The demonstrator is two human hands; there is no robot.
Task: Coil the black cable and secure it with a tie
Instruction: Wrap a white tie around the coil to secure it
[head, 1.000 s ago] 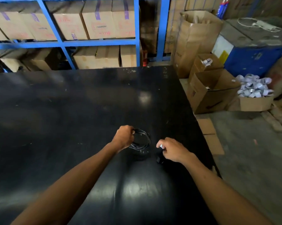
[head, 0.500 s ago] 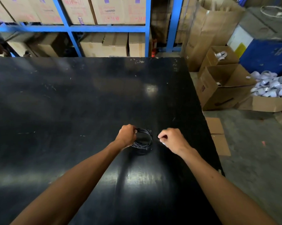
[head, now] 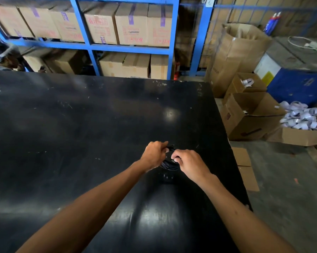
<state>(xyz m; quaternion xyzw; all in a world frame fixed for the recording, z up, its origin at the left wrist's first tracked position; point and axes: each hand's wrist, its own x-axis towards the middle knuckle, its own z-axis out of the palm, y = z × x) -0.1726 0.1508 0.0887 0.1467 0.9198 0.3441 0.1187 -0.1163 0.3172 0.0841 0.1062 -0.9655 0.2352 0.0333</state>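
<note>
A small coil of black cable sits between my two hands above the black table, near its right side. My left hand grips the coil's left edge with closed fingers. My right hand has closed in on the coil's right side and pinches it with thumb and fingertips; something small and pale shows at those fingertips, too small to identify. Most of the coil is hidden by the hands. I cannot make out a tie.
The table's right edge runs close to my right hand. On the floor beyond stand open cardboard boxes, one heaped with white rolls. Blue shelving with cartons lines the back. A person sits at far left.
My right hand has moved left from a gap beside the coil until it touches the coil next to my left hand. The camera view has tilted up a little.
</note>
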